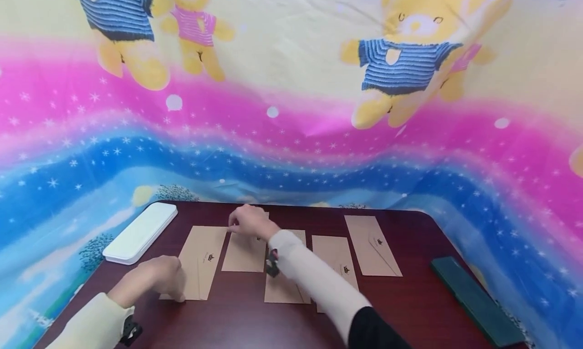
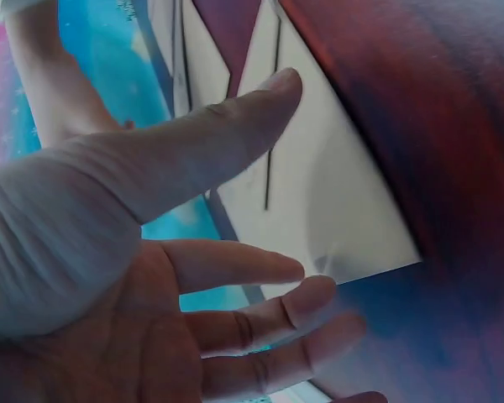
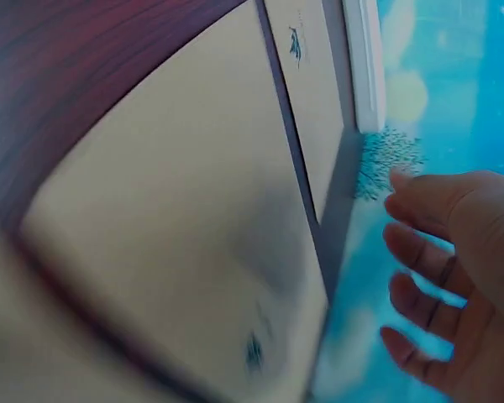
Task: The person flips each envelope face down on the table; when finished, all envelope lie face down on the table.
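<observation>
Brown paper envelopes with a small dark crown print lie apart in a loose row on the dark table. At the lower left corner of the leftmost envelope (image 1: 200,268) is my left hand (image 1: 164,275); the left wrist view shows its thumb and fingers extended and spread, nothing gripped. My right hand (image 1: 249,221) hovers over the upper end of the second envelope (image 1: 241,255), partly covering it. In the right wrist view its fingers (image 3: 420,252) are loosely bent and hold nothing. The right forearm crosses over the third envelope (image 1: 284,291) and part of the fourth envelope (image 1: 330,258).
Farther right lies another envelope (image 1: 373,245), slightly tilted. A white case (image 1: 141,232) sits at the table's left edge, a dark green case (image 1: 475,301) at its right edge. A curtain (image 1: 291,136) with bears hangs right behind the table (image 1: 410,308).
</observation>
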The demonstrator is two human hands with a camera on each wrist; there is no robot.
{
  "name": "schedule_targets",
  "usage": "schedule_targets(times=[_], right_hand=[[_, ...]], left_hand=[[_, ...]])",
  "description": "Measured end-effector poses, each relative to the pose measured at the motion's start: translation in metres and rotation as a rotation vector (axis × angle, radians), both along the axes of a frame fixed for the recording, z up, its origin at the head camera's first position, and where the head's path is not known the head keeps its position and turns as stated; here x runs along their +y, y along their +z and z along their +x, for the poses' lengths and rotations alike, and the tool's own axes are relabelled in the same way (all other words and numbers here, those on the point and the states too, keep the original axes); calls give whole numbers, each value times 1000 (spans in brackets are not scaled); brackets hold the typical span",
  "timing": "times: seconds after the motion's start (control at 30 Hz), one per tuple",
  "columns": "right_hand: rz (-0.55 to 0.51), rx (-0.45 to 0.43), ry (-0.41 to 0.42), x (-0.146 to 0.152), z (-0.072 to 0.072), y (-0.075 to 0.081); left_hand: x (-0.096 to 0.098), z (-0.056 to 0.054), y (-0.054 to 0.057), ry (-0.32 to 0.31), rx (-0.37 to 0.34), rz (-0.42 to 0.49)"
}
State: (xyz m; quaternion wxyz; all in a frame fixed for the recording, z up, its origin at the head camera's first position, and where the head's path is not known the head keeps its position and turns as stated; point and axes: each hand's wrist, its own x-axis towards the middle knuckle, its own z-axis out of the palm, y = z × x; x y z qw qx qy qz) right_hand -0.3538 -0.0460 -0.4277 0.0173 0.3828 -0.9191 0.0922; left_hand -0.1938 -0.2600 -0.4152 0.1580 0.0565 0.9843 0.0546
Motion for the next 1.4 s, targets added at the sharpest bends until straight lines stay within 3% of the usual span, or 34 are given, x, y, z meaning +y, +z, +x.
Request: schedule_targets(times=[0.1,0.27,0.5,0.73,0.87,1.07,1.23,1.4], right_hand=[[-23,-56,-82,-22,-3,-11],[43,-52,-228,-42,-9,-24],[170,-77,-361,-53,-8,-20],[217,-104,-368,-59,-3,-16],[205,-136,-400,-58,-4,-14],[173,-158,-411,-57,-9,-11],[149,-139,-380,-59,-23,-21],[71,-98,-289,-56,-33,-31]], left_hand=[[-1,1,-5,10,-15,-12],[-4,3,-7,33,1,-17],[-9,4,-13,19,30,12],[-9,2,-19,11,47,27],[-3,-3,-18,-12,54,25],[10,-10,-10,-73,75,-71],[12,-11,-8,-87,58,-100],[7,-11,-10,-75,39,-71]])
